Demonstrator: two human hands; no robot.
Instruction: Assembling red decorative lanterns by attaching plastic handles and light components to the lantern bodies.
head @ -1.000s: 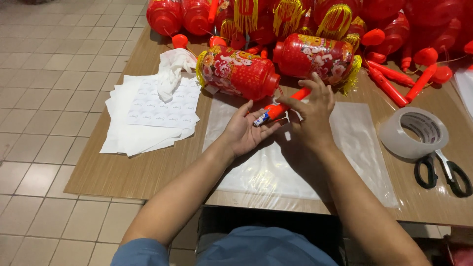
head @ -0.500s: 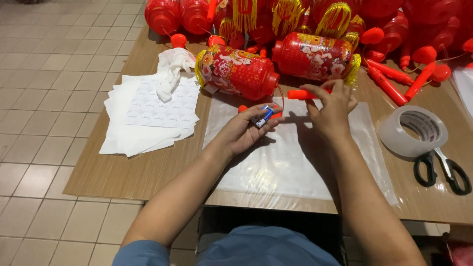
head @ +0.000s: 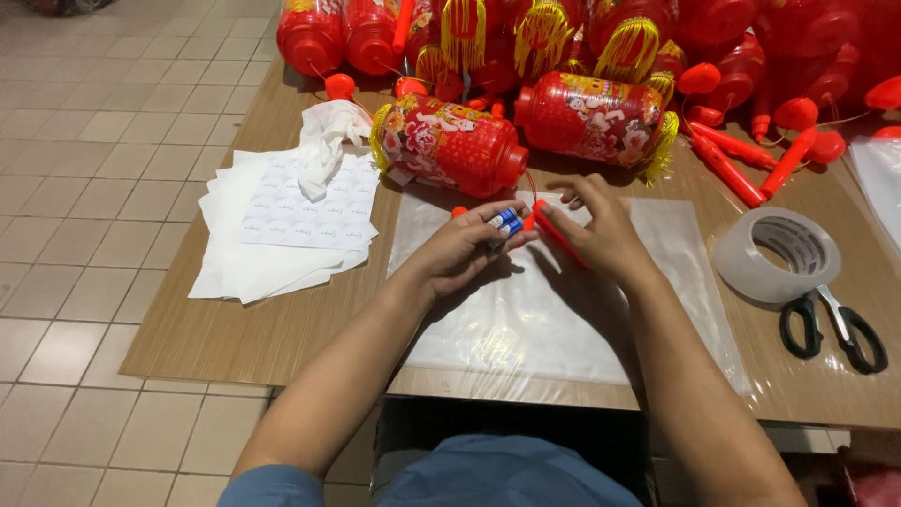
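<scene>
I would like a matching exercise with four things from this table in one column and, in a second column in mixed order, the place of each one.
Things:
1. tape roll
2. scissors
3. crumpled tissue
4. small batteries

Places:
A. on the white sticker sheets
B. in the left hand
C. right side of the table, left of the scissors
D. near the table's right edge

Pairs: 1-C, 2-D, 3-A, 4-B

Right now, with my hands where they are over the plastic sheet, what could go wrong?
The small batteries sit only at the fingertips of the left hand; they could slip onto the clear plastic sheet and roll. The thin red stick in the right hand might bend or snap if forced. The red lantern lies on its side just beyond your knuckles, so a nudge could set it rolling.
</scene>
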